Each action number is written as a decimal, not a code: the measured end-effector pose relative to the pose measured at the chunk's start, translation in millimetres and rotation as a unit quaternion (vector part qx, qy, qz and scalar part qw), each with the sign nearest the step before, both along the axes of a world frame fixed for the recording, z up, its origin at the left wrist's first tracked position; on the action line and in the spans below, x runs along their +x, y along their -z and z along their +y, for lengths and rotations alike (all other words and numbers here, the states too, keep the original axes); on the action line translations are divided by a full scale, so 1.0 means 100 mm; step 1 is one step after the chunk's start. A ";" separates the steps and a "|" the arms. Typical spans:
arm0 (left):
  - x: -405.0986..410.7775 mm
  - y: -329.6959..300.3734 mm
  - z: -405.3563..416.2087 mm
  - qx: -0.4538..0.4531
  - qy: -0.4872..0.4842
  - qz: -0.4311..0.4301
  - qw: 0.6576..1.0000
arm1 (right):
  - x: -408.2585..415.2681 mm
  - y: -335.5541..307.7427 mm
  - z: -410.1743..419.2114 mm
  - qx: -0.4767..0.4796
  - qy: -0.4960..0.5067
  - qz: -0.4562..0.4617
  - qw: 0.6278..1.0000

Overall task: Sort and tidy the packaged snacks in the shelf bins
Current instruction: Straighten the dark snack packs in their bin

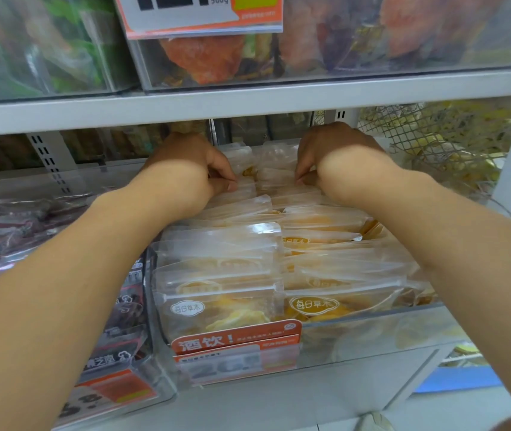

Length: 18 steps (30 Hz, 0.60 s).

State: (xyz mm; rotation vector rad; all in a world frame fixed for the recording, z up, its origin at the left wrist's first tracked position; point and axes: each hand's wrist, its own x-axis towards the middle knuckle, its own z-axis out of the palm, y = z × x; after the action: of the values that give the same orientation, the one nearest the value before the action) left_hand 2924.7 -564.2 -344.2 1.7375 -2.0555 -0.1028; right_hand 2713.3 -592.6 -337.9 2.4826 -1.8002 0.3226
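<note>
Both hands reach to the far end of the clear bin (372,331); the left hand (192,163) and right hand (329,154) each pinch the far snack packets (266,172); straightening the rows seems underway; next, likely squaring them forward.

Both bare arms reach deep into a clear plastic shelf bin (372,346) packed with two rows of upright translucent pouches of yellow-orange dried fruit (313,306). The left hand (192,163) and right hand (332,150) each take a curled-finger grip on the rearmost pouches, under a grey metal shelf (248,102). An orange price label (235,343) fronts the bin
</note>
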 end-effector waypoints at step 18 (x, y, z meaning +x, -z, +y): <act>0.03 -0.07 1.57 -0.175 0.178 -0.031 0.968 | -0.18 -0.35 1.80 0.056 -0.195 -0.087 0.975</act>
State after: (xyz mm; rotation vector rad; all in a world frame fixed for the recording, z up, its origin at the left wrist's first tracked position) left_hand 2927.8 -407.6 -337.6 1.1669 -2.2504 0.1965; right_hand 2695.7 -412.9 -303.1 2.9692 -1.4012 0.4818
